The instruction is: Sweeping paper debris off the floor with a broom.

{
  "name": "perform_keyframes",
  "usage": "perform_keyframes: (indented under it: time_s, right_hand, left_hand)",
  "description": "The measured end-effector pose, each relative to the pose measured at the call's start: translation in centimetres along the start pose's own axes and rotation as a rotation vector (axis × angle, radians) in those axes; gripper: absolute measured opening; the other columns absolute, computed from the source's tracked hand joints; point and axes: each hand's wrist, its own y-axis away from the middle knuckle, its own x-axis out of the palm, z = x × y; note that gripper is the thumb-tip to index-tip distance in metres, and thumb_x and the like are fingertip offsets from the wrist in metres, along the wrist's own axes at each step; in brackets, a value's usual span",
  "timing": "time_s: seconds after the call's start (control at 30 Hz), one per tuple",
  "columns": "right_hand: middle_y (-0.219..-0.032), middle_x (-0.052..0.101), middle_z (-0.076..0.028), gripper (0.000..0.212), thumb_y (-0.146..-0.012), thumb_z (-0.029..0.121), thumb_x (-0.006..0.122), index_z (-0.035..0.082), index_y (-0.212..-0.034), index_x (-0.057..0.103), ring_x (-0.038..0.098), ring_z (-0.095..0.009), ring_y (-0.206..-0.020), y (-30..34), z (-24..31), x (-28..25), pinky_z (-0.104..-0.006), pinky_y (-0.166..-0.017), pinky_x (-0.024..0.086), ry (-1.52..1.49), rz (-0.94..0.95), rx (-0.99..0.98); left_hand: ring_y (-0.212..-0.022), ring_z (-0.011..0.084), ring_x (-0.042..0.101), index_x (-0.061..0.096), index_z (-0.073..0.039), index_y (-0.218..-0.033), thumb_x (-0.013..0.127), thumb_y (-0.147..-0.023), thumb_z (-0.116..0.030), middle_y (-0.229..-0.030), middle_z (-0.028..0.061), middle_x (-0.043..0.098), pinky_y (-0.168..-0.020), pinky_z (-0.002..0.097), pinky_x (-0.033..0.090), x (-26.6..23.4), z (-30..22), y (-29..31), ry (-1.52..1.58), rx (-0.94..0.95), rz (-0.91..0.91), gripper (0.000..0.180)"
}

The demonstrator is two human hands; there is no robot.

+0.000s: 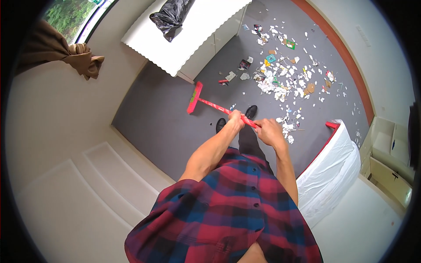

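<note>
A broom with a red patterned handle point(214, 106) slants across in front of me, gripped by both hands. My left hand point(236, 118) is wrapped round the handle lower down, and my right hand point(269, 131) closes on it near its upper end. The pink broom head point(194, 97) is at the left, by the corner of a white-covered table; its green part shows in the middle. Scattered paper scraps and wrappers point(280, 90) cover the grey floor ahead and to the right. A few pieces, among them a small red item point(223, 81), lie nearer the broom.
A white cloth-covered table point(151, 44) bears a black plastic bag point(169, 19). At right stands a red-edged thing draped in white sheeting point(329, 162). A brown curtain point(83, 61) hangs by the window. Pale cabinets point(390, 175) are far right. My black shoes point(251, 112) stand among the scraps' edge.
</note>
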Motion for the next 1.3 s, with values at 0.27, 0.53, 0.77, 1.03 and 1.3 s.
perform_keyframes:
  time_s: [0.27,0.53,0.77,1.03,1.3]
  right_hand:
    - [-0.074,0.062,-0.020,0.017,-0.078,0.014,0.061,0.006,-0.092,0.065,0.061,-0.038,-0.073,-1.2,-7.2,-6.4,-0.0458,-0.066,0.048,0.114,-0.110,0.090]
    - [-0.068,0.061,-0.022,0.019,-0.079,0.012,0.059,-0.001,-0.093,0.061,0.061,-0.039,-0.067,0.0,-8.9,-15.8,-0.0453,-0.061,0.048,0.285,-0.182,0.259]
    - [-0.072,0.062,-0.019,0.019,-0.079,0.012,0.058,0.007,-0.096,0.063,0.060,-0.038,-0.068,-3.8,-15.7,-15.5,-0.0460,-0.061,0.047,0.045,-0.161,0.074]
    - [-0.075,0.063,-0.019,0.019,-0.079,0.016,0.057,0.010,-0.094,0.066,0.061,-0.037,-0.076,-10.4,-16.2,-10.6,-0.0460,-0.069,0.048,-0.017,0.076,-0.060]
    - [-0.074,0.062,-0.022,0.016,-0.079,0.012,0.059,0.004,-0.092,0.064,0.061,-0.039,-0.074,-6.0,-18.4,-17.1,-0.0467,-0.067,0.048,0.089,-0.129,0.107]
  left_hand:
    - [-0.045,0.0181,0.044,0.041,-0.002,-0.101,0.044,-0.081,-0.002,-0.060,0.0072,0.042,-0.038,0.0335,0.040,13.9,8.2,-1.0,-0.306,0.016,0.012,0.020]
    - [-0.042,0.0085,0.036,0.040,-0.001,-0.090,0.048,-0.085,0.000,-0.057,-0.0006,0.038,-0.035,0.0255,0.034,26.2,13.6,5.4,-0.377,-0.175,0.494,0.008]
    - [-0.046,0.0175,0.045,0.044,0.001,-0.102,0.045,-0.081,-0.003,-0.068,0.0091,0.046,-0.038,0.0332,0.038,24.5,11.0,0.2,-0.346,0.125,0.125,0.021]
    - [-0.047,0.0170,0.044,0.041,-0.001,-0.106,0.042,-0.083,-0.002,-0.069,0.0094,0.045,-0.040,0.0347,0.037,20.4,6.3,-4.5,-0.154,0.094,-0.053,0.023]
    - [-0.045,0.0163,0.042,0.042,0.000,-0.102,0.042,-0.082,0.001,-0.066,0.0088,0.044,-0.037,0.0331,0.036,29.5,15.4,-7.0,-0.254,0.042,0.141,0.020]
